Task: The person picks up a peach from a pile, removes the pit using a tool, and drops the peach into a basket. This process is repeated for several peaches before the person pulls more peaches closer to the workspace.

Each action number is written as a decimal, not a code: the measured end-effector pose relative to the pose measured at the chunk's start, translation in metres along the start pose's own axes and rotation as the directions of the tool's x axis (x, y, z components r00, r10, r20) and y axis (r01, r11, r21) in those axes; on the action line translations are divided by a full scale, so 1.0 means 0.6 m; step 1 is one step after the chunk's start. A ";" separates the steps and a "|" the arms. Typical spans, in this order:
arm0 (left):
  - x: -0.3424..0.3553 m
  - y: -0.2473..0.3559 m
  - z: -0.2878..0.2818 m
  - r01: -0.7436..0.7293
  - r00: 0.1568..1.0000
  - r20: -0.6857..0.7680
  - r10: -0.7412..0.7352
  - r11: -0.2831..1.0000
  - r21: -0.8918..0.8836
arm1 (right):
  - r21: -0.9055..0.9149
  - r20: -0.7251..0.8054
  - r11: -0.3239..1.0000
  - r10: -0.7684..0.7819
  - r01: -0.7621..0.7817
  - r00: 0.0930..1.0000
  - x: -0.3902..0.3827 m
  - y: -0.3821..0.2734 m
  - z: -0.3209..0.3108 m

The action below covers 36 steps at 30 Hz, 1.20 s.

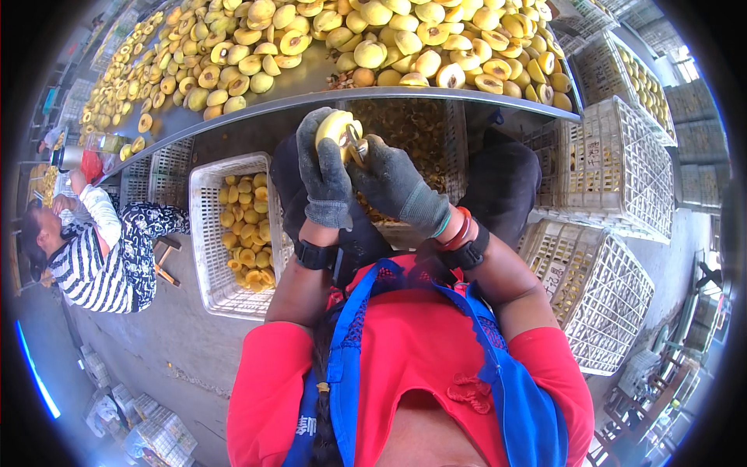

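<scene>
In the head view my left hand [325, 171], in a dark grey knit glove, is closed round a yellow peach [335, 128] just past the table's near edge. My right hand [398, 185], gloved alike, grips a small metal tool [357, 148] whose end presses against the peach's right side. The fingers hide most of the tool, so its exact shape cannot be made out. A heap of yellow peaches [369, 54], many of them cut in half, covers the metal table [303, 84] beyond my hands.
Left of my legs stands a white plastic crate [204, 233] with peach halves [247, 226] inside. Below my hands lies a bin of brownish scraps [397, 124]. Stacked white crates [622, 171] rise on the right, another crate [599, 296] nearer. A person [97, 249] in stripes sits far left.
</scene>
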<state>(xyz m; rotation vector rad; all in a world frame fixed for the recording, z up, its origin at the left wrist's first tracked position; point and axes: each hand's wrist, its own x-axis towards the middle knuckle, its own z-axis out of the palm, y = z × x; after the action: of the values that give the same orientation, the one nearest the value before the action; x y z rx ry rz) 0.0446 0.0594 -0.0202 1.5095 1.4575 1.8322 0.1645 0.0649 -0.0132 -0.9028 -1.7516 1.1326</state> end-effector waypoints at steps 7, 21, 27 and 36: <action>-0.003 0.036 -0.003 -0.041 0.999 -0.026 0.041 0.999 0.015 | 0.165 -0.033 0.984 0.077 -0.070 0.997 -0.003 -0.016 0.004; -0.003 0.017 -0.017 -0.216 0.976 0.072 0.206 0.957 0.193 | 0.241 0.141 0.963 0.092 -0.124 0.986 -0.007 -0.011 0.003; -0.002 0.021 -0.023 -0.173 0.982 0.111 0.155 0.968 0.179 | -0.096 0.096 0.991 0.101 -0.092 0.990 -0.003 -0.023 -0.005; -0.013 0.026 -0.013 -0.014 1.000 0.004 0.014 0.990 -0.139 | -0.026 -0.010 0.999 0.048 -0.048 0.999 -0.006 -0.009 0.014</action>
<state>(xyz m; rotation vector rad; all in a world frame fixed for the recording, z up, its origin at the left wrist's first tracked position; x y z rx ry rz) 0.0457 0.0432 -0.0100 1.4591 1.2905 1.8946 0.1577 0.0572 -0.0108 -0.9691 -1.7492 1.1366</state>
